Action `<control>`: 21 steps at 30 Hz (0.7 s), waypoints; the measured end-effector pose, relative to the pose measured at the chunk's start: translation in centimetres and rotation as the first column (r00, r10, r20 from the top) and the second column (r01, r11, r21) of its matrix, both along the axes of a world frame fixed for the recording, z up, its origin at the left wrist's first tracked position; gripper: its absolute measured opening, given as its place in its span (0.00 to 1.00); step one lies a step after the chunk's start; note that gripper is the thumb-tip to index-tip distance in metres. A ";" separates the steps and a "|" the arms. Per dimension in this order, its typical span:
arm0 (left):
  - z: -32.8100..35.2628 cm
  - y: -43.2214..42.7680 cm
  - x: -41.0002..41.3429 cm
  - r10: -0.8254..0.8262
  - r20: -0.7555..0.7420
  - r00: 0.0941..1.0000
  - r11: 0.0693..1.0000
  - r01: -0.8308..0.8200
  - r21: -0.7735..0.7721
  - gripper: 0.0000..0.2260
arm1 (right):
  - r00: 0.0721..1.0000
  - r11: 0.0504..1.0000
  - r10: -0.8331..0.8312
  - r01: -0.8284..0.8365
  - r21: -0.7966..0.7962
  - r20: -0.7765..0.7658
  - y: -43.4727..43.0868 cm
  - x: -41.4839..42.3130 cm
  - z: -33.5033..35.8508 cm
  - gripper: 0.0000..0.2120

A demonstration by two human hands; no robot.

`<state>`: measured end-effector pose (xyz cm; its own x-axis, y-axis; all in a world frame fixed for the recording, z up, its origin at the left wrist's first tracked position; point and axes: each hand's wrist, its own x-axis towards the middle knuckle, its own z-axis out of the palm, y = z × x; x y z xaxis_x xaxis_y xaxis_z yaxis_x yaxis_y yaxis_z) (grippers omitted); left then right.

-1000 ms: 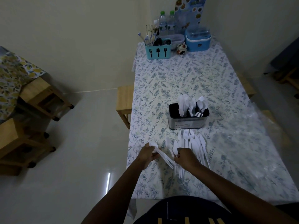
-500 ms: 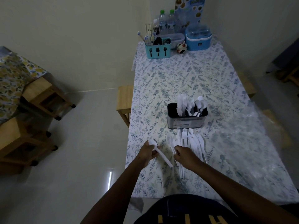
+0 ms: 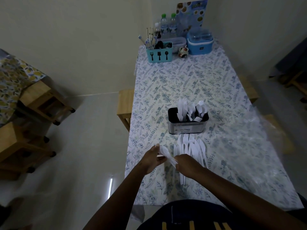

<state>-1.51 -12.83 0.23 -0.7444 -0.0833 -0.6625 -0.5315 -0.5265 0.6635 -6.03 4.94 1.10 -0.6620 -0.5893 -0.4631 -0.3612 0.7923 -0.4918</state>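
Observation:
A row of white plastic forks and knives [image 3: 191, 146] lies on the floral tablecloth [image 3: 182, 80] just in front of a black cutlery holder [image 3: 187, 125]. The holder stands upright with several white plastic pieces in it. My left hand [image 3: 152, 160] holds a small bunch of white plastic spoons [image 3: 166, 153] near the table's left edge. My right hand [image 3: 187, 165] pinches the handle end of the same bunch, just left of the row.
At the table's far end stand a teal cutlery caddy [image 3: 158, 53], two water bottles [image 3: 167, 26], a blue lidded box [image 3: 200, 43] and a small jar [image 3: 182, 51]. Crumpled clear plastic [image 3: 269, 130] lies at the right. A wooden stool [image 3: 124, 103] stands left of the table.
The spoons have gone from lying long and slanted between my hands to a tighter bunch. My hands have drawn closer together over the table's left edge.

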 end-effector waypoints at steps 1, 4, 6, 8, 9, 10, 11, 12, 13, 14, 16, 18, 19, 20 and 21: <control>0.3 0.2 0.0 -0.008 -0.003 1.000 1.000 0.008 0.007 0.19 | 1.000 1.000 0.009 -0.009 0.008 -0.010 0.0 -0.1 0.0 0.09; 0.9 0.6 -0.1 -0.080 -0.024 0.997 0.997 0.079 -0.022 0.18 | 0.999 1.000 0.020 -0.020 0.000 -0.036 0.0 -0.3 0.1 0.10; 0.8 0.7 -0.1 -0.103 -0.023 0.994 0.994 0.102 -0.045 0.17 | 0.999 1.000 0.022 -0.022 -0.005 -0.041 0.0 -0.2 0.1 0.10; 0.5 0.7 -0.1 -0.088 -0.009 0.996 0.995 0.087 -0.044 0.16 | 0.998 0.999 0.029 -0.030 -0.018 -0.058 0.1 0.1 0.0 0.11; 0.4 0.7 0.0 -0.080 -0.004 0.997 0.996 0.080 -0.041 0.14 | 0.997 0.999 0.033 -0.035 -0.028 -0.069 0.3 0.3 -0.1 0.11; 0.3 0.7 0.1 -0.077 0.002 0.997 0.996 0.077 -0.050 0.13 | 0.996 0.998 0.035 -0.038 -0.040 -0.083 0.4 0.5 -0.2 0.12; 0.1 0.7 0.2 -0.071 0.005 0.997 0.996 0.072 -0.061 0.12 | 0.994 0.998 0.036 -0.041 -0.049 -0.102 0.5 0.8 -0.2 0.12; 0.0 0.7 0.4 -0.064 0.006 0.998 0.995 0.064 -0.072 0.13 | 0.991 0.998 0.037 -0.043 -0.050 -0.125 0.7 1.0 -0.1 0.13; -0.2 0.8 0.5 -0.053 0.001 0.999 0.996 0.053 -0.071 0.13 | 0.989 0.998 0.037 -0.043 -0.036 -0.145 0.8 1.1 -0.2 0.13; -0.3 0.9 0.7 -0.048 -0.007 0.999 0.997 0.048 -0.068 0.13 | 0.986 0.999 0.038 -0.040 -0.010 -0.160 0.9 1.2 -0.1 0.14; -0.2 1.1 0.9 -0.036 -0.030 0.999 0.997 0.034 -0.073 0.11 | 0.991 1.000 0.019 -0.018 0.013 -0.136 1.1 1.5 0.0 0.16; 0.0 1.2 0.9 -0.024 -0.034 0.999 0.996 0.021 -0.085 0.11 | 0.998 0.996 -0.057 0.059 -0.060 0.029 1.3 1.7 0.2 0.16; 0.0 1.3 0.9 -0.023 -0.030 0.999 0.996 0.020 -0.087 0.12 | 0.988 0.990 -0.090 0.102 -0.099 0.126 1.4 1.9 0.2 0.16; 0.2 1.4 0.8 -0.026 -0.021 0.999 0.996 0.024 -0.087 0.12 | 0.973 0.981 -0.114 0.141 -0.131 0.200 1.5 2.1 0.2 0.16; 0.4 1.6 0.7 -0.029 -0.010 1.000 0.996 0.028 -0.083 0.12 | 0.958 0.971 -0.140 0.182 -0.154 0.250 1.6 2.1 0.2 0.14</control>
